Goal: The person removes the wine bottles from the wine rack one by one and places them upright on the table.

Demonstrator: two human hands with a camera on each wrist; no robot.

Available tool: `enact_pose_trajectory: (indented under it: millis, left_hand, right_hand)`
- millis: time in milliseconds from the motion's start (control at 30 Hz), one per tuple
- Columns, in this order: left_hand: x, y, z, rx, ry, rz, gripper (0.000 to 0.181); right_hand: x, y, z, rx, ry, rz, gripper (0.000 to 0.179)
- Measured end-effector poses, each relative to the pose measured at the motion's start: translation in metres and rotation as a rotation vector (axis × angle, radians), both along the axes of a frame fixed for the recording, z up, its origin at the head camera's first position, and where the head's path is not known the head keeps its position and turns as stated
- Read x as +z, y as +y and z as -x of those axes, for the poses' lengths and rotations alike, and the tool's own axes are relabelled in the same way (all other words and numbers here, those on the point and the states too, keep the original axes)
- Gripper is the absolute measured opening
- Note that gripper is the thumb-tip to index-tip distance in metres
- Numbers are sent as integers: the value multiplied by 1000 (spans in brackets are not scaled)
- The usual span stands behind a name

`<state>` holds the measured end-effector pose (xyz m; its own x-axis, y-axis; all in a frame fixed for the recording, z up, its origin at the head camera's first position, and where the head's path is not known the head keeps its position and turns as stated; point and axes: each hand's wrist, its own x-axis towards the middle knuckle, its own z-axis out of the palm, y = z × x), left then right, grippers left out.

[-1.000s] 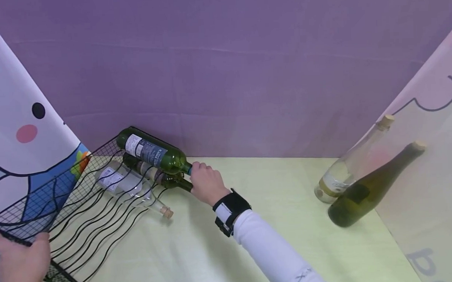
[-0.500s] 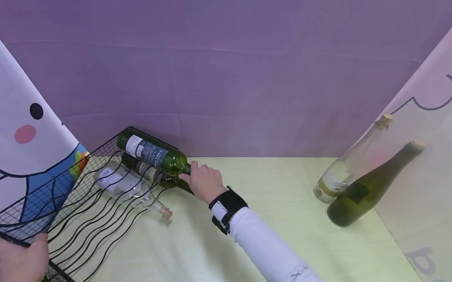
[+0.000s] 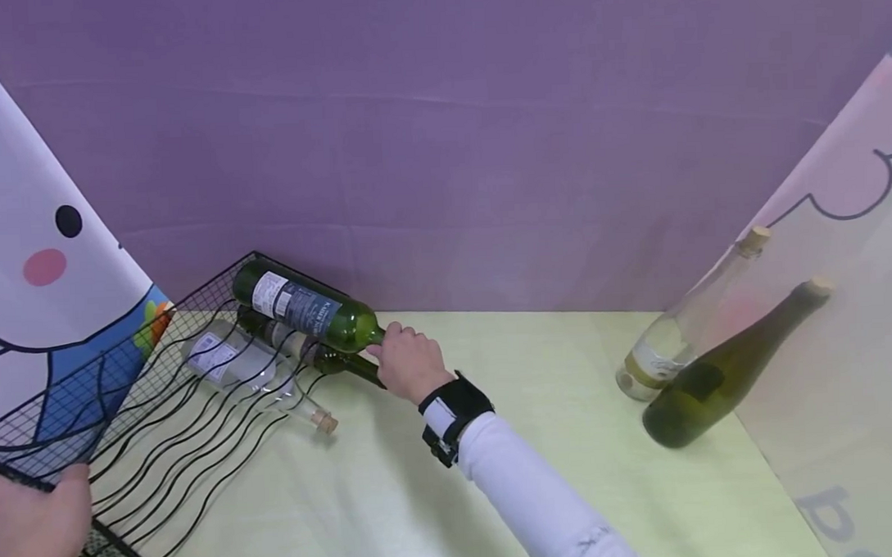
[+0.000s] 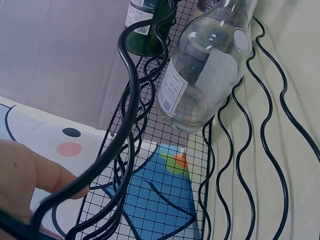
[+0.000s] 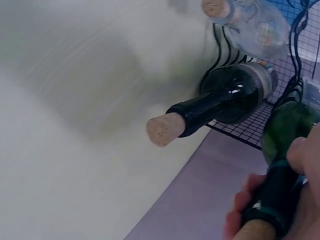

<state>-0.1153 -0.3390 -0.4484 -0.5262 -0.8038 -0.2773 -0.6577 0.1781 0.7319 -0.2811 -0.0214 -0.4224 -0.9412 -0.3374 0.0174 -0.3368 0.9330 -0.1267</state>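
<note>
My right hand [image 3: 412, 362] grips the neck of a green wine bottle [image 3: 310, 308] with a dark blue label. In the right wrist view the fingers wrap its dark neck [image 5: 277, 192], with the cork end showing below them. That bottle lies on the upper tier of a black wire wine rack [image 3: 165, 485]. My left hand [image 3: 37, 526] holds the rack's near end; in the left wrist view its fingers [image 4: 55, 175] are at the thick wavy rail. Below the green bottle lie a darker corked bottle [image 5: 235, 95] and a clear corked bottle [image 4: 195, 75], their necks pointing right.
A clear corked bottle [image 3: 659, 361] and a dark green corked one [image 3: 715, 384] stand close together at the right. A purple wall [image 3: 486, 146] rises behind the pale table [image 3: 538, 374]. Printed panels [image 3: 15, 179] border both sides.
The green bottle has shifted slightly right and down relative to the rack. My right thumb has come into sight along the neck. My left hand stays on the rack; the whole head view drifts slightly.
</note>
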Motion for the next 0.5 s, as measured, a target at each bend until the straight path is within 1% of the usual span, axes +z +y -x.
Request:
enact_pose_trajectory:
  millis: [133, 333, 500]
  left_hand:
    - [1, 0, -1, -14, -6, 0, 85]
    - [3, 2, -2, -24, -13, 3, 86]
    - [3, 2, -1, -16, -18, -1, 85]
  right_hand:
    - [-3, 2, 1, 6, -27, 43, 43]
    - [-4, 8, 3, 29, 10, 50, 43]
    - [-4, 13, 5, 24, 32, 54, 44]
